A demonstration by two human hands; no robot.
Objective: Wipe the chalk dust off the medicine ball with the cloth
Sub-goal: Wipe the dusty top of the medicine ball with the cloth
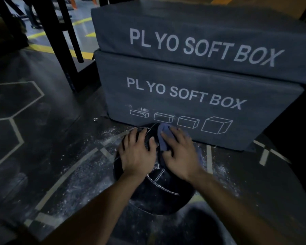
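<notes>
A black medicine ball with white seam lines sits on the dark floor in front of me. My left hand lies flat on its upper left side with fingers spread. A blue-grey cloth is spread over the top right of the ball. My right hand presses the cloth onto the ball with straight fingers. White chalk specks show along the seam between my wrists. The far side of the ball is hidden by my hands.
Two stacked grey foam boxes marked "PLYO SOFT BOX" stand right behind the ball. White chalk dust is scattered over the floor around it. Black metal frame legs rise at the back left. A dark object fills the right edge.
</notes>
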